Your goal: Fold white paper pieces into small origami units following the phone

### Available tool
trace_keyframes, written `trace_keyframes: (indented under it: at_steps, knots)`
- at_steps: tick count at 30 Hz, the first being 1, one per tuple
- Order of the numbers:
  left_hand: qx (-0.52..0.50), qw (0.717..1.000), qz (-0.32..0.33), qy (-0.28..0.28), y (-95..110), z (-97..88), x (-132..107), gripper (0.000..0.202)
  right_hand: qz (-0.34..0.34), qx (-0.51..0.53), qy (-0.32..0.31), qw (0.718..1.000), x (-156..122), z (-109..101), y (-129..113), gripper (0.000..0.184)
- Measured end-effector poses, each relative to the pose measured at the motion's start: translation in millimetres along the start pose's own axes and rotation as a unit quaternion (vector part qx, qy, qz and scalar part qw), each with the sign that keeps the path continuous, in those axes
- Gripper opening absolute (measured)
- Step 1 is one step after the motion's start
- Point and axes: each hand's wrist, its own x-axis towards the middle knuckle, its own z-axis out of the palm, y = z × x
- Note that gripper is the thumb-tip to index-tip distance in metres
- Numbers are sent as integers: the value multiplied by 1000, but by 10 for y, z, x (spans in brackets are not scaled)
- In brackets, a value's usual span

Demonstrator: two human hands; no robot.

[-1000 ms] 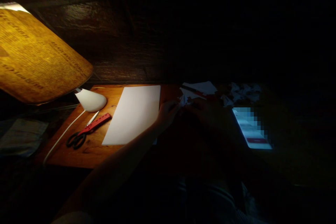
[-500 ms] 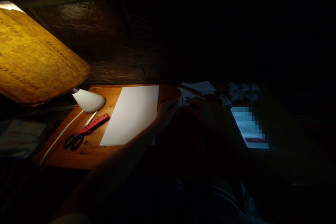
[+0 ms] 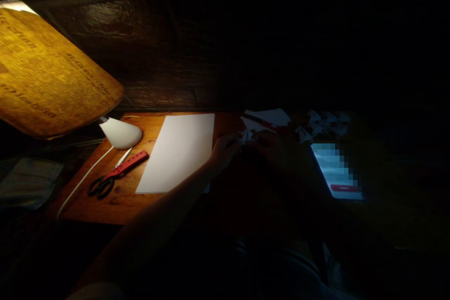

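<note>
The scene is very dark apart from a lamp-lit patch of wooden table [image 3: 119,206]. My left hand [image 3: 225,150] rests just right of a white sheet of paper [image 3: 179,152], its fingers curled round a small folded piece of paper [image 3: 246,136]. My right hand [image 3: 277,150] lies in shadow beside it, fingers bent towards the same small piece; its grip is hard to make out. A lit phone screen [image 3: 335,171] lies on the table to the right of my right hand.
A lamp with a yellow printed shade [image 3: 45,79] and white base [image 3: 121,133] stands at the left, its cord [image 3: 80,183] running forward. Black-handled scissors [image 3: 101,185], a red ruler [image 3: 128,164] and a pen lie beside it. Crumpled paper scraps [image 3: 316,124] sit behind the phone.
Both hands stay together at the small piece of paper, with only slight finger shifts. The view has drifted a little.
</note>
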Motion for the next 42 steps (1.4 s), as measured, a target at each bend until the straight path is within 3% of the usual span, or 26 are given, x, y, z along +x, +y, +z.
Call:
trace_keyframes:
  at_steps: [11, 14, 20, 28, 42]
  knots:
    - [-17, 1000, 1, 18, 4, 18, -25, 37, -3, 33, 4, 999, 62, 62, 178, 35]
    - [-27, 1000, -6, 1, 27, 34, -30, 36, -13, 37, -14, 999, 39, 61, 157, 38]
    - [18, 1000, -6, -7, 29, 50, -24, 38, -22, -8, 19, 1000, 4, 51, 42, 34]
    - [-8, 1000, -16, 12, -27, 13, -6, 37, -27, 1, 5, 1000, 14, 43, 112, 28]
    - [69, 997, -13, -11, -65, -25, -3, 19, -110, -134, -3, 985, -20, -9, 48, 21]
